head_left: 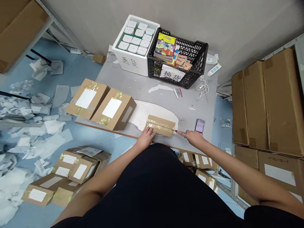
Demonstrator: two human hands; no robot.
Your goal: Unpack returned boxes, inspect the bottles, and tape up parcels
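A small cardboard box [163,122] with shiny tape along its top lies near the table's front edge. A dark lengthwise line runs through the tape. My left hand [145,138] grips the box's near left corner, fingers over its top. At the right end of that line, my right hand [193,137] is closed around a slim red-and-black tool that looks like a utility knife [176,130], its tip touching the box or just beside it. Most of the tool is hidden by my fingers. A phone [199,126] lies just beyond my right hand.
Two taped, labelled boxes [116,109] stand left on the table [142,85]. Behind are a white foam bin [135,63] of white-topped packages and a black crate [190,71] with books. Cartons [282,101] stack at right; paper scraps [47,126] and boxes cover the left floor.
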